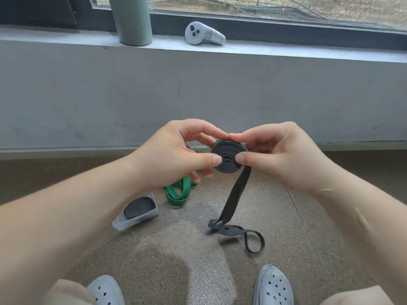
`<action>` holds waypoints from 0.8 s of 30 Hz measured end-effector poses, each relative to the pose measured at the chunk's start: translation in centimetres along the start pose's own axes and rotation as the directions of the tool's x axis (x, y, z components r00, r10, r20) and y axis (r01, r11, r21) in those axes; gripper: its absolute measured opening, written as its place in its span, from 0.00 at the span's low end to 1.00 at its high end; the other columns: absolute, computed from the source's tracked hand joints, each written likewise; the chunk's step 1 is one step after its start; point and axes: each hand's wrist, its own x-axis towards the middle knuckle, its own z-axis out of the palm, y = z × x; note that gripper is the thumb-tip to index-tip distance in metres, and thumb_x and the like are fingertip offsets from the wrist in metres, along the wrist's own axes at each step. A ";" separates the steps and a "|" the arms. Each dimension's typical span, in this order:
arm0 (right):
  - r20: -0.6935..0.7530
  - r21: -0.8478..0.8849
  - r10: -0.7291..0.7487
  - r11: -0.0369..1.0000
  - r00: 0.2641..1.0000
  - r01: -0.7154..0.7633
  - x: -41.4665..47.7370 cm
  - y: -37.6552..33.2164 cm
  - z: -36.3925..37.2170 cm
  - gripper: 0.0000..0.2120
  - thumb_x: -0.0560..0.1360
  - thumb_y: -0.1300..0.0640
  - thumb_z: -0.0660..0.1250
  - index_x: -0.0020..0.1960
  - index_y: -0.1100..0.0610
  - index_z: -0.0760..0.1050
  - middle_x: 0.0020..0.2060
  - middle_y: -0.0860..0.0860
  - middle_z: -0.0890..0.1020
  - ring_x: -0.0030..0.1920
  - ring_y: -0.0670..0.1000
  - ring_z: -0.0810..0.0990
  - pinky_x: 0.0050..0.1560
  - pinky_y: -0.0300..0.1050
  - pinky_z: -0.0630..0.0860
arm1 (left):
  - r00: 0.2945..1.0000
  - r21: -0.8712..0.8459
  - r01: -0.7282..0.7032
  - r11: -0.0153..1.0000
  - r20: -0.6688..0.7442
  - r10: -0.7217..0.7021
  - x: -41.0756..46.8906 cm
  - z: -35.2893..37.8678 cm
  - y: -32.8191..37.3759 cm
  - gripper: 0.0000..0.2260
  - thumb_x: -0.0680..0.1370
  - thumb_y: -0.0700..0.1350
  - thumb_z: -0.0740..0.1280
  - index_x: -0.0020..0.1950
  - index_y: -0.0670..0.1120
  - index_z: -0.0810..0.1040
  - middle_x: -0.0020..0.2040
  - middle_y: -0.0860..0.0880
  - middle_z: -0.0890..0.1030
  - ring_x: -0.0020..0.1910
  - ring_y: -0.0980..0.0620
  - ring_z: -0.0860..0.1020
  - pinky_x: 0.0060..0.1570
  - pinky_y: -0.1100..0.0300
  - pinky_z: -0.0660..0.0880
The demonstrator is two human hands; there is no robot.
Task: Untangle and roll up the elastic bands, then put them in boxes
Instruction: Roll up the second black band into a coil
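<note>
Nearest, two grey shoes [273, 285] are planted on the floor [154, 249]. Beyond them, the loose end [242, 232] of a black band lies looped on the floor, and its strap rises to a coiled roll [228, 157] held in the air. To the left, a clear box [123, 223] containing a second rolled band [138, 208] is set down, with a green band [178, 194] tangled just behind it. The roll is pinched between the left hand [176, 155] and the right hand [279, 155], thumbs pressed on its face. Farthest, a controller [203, 34] and a cylinder [132, 20] rest on the window sill [286, 49].
</note>
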 end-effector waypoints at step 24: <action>-0.162 0.187 0.014 0.982 0.987 0.017 -0.3 -0.1 0.4 0.08 0.70 0.66 0.76 0.45 0.58 0.80 0.44 0.60 0.87 0.45 0.57 0.85 0.45 0.49 0.83 | 0.986 -0.329 -0.037 0.944 -0.163 -0.018 0.2 1.7 0.4 0.11 0.76 0.30 0.69 0.48 0.46 0.78 0.50 0.43 0.80 0.28 0.40 0.82 0.29 0.55 0.81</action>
